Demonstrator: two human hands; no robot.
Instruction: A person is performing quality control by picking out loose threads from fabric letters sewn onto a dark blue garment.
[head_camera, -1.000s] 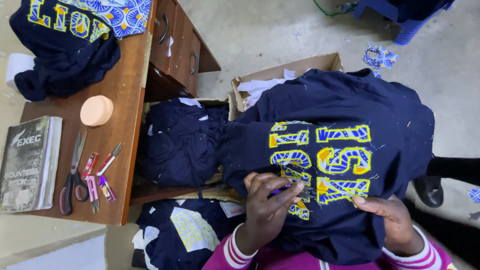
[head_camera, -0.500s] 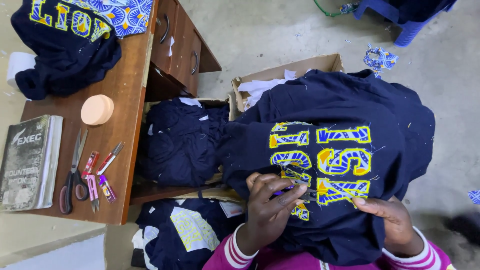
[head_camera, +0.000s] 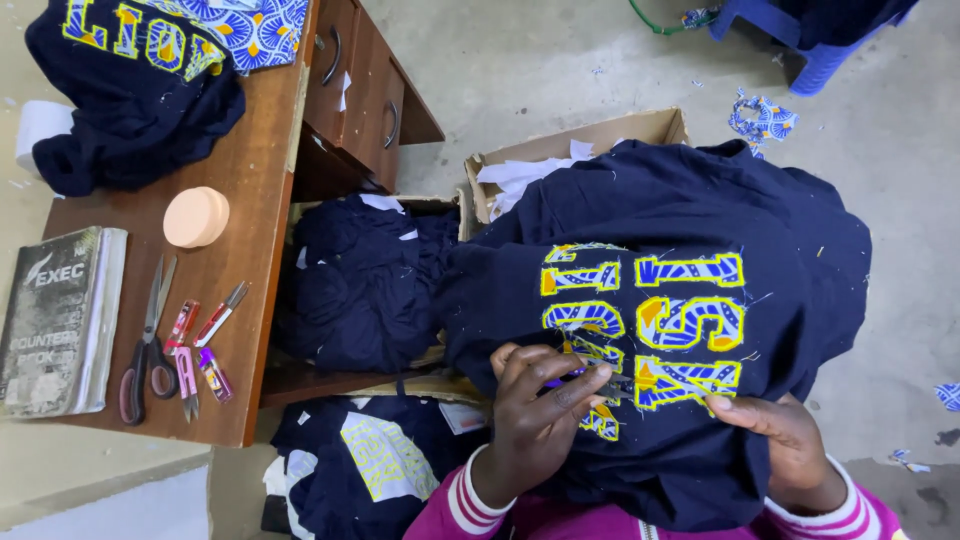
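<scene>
A navy sweatshirt (head_camera: 790, 220) with appliqué letters (head_camera: 690, 320) in a yellow-edged blue pattern lies spread over my lap. My left hand (head_camera: 535, 425) rests on the lower letters and pinches a small purple-handled thread snipper (head_camera: 590, 378), its tip against the fabric. My right hand (head_camera: 775, 435) lies flat on the cloth just right of the letters, fingers pressing it down with nothing held. Both wrists show pink striped cuffs.
To the left is a wooden desk (head_camera: 250, 250) with scissors (head_camera: 145, 350), several small snippers (head_camera: 200, 350), a peach round pad (head_camera: 196, 217), a book (head_camera: 55, 320) and another lettered navy garment (head_camera: 130, 100). Between desk and lap are piled navy garments (head_camera: 360, 280) and a cardboard box (head_camera: 600, 135).
My hands have hardly shifted on the letters. A dark shape at the right edge, seen one second ago, is out of view.
</scene>
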